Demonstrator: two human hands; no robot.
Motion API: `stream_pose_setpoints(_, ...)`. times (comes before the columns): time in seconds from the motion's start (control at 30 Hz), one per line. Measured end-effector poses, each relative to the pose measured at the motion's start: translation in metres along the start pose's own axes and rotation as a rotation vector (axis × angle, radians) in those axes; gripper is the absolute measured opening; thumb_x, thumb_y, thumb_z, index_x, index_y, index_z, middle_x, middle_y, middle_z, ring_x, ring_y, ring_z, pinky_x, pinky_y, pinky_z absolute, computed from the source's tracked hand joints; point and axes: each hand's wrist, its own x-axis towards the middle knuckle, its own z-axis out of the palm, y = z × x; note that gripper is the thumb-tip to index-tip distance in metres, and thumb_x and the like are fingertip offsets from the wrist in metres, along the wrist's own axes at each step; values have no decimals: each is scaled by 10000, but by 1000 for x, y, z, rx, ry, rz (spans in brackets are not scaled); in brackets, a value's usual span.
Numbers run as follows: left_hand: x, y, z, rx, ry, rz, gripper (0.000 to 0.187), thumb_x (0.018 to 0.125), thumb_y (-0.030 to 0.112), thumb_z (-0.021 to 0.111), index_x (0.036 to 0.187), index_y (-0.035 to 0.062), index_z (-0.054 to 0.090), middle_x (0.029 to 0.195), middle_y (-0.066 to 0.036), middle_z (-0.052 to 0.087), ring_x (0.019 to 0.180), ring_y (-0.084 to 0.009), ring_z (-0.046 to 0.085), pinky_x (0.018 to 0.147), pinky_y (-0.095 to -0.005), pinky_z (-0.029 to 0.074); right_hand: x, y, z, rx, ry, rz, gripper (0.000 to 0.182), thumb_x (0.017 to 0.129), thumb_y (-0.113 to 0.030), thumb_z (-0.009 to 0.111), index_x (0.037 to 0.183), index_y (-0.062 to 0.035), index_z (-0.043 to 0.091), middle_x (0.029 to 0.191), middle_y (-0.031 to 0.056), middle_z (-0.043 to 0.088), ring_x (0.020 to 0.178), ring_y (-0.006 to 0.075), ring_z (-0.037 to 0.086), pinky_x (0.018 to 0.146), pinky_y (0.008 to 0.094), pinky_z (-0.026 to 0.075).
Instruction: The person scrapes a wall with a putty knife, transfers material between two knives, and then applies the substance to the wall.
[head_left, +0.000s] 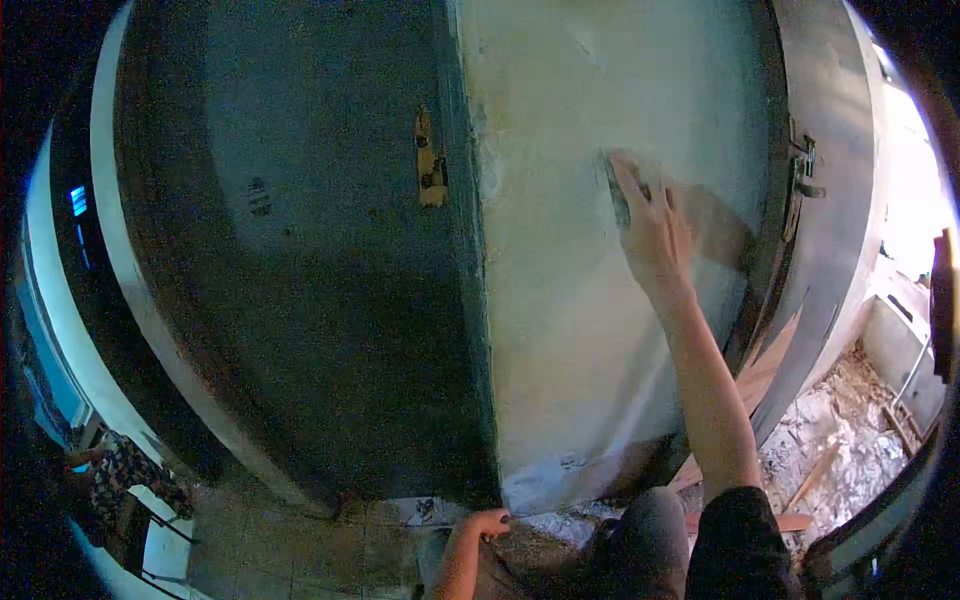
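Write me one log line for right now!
right hand: holds grey thing at pale surface | left hand: low, curled, contents unclear

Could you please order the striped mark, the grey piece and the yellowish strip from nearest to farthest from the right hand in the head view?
1. Grey piece: held in the right hand.
2. Yellowish strip: left, near the right edge of the dark panel.
3. Striped mark: farther left, on the same panel.

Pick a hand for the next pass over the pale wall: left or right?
Right, most likely. The right hand is raised at the pale wall, apparently gripping a dark flat piece. The left hand sits low, near the wall's bottom edge.
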Motion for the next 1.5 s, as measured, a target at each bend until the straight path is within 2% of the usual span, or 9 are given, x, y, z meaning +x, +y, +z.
stream_pose_setpoints(0.27,-41,52,-8,28,1,-46,541,832,302,548,1293,84,369,918,-148,612,677,-216,602,613,-385,481,-4,-2,-16,-11,-201,87,709,726,45,530,1333,-291,384,1163,104,501,1058,312,487,804,392,490)
stream_pose_setpoints(0.47,-20,27,-6,14,-27,-57,509,832,282,535,1276,82,389,818,-125,623,607,-198,593,543,-379,473,-35,13,-1,-12,-169,-9,687,702,5,576,1306,-279,416,1122,130,517,955,316,518,746,394,494)
stream_pose_setpoints(1.17,-27,16,-4,-34,-44,-149,509,852,258,533,1300,101,349,791,-101,587,548,-166,521,479,-335,426,14,14,6,56,40,-73,549,755,-24,560,1261,-222,485,1176,111,509,1018,306,501,822,382,432)
stream_pose_setpoints(1.27,-23,19,-3,105,19,-64,524,846,266,540,1303,102,343,797,-98,590,557,-170,533,483,-346,424,-37,28,-1,127,-72,-65,540,762,-43,559,1269,-209,480,1165,113,510,1033,305,490,835,377,426)
stream_pose_setpoints(1.33,-27,14,-3,105,25,-54,532,843,276,542,1303,98,342,806,-98,591,569,-175,541,495,-356,429,-95,35,-7,238,-313,30,544,761,-55,565,1278,-194,473,1160,115,507,1037,307,482,837,374,432)
stream_pose_setpoints(1.37,-25,10,-2,51,7,-69,535,843,282,542,1302,94,342,814,-98,592,578,-178,545,507,-360,434,-129,34,-13,195,-614,122,536,760,-71,576,1275,-180,476,1145,122,526,1017,297,509,830,365,443)
stream_pose_setpoints(1.43,-15,7,1,-65,29,-46,545,841,295,545,1300,83,341,835,-103,592,588,-179,550,521,-362,442,-269,56,44,466,-687,193,458,775,-145,596,1225,-142,509,1049,145,602,929,297,586,802,359,462)
stream_pose_setpoints(1.47,-16,3,5,-126,66,-18,552,840,300,547,1300,76,339,850,-107,591,590,-178,552,524,-359,445,-275,37,-6,731,-938,414,442,776,-206,611,1200,-123,520,1046,159,603,940,305,584,800,368,464)
stream_pose_setpoints(1.5,-20,5,5,-184,103,6,559,839,306,549,1299,68,338,865,-111,590,591,-177,554,527,-355,448,-341,45,23,483,-1268,412,452,772,-268,624,1189,-124,523,1052,167,599,937,299,587,787,380,469)
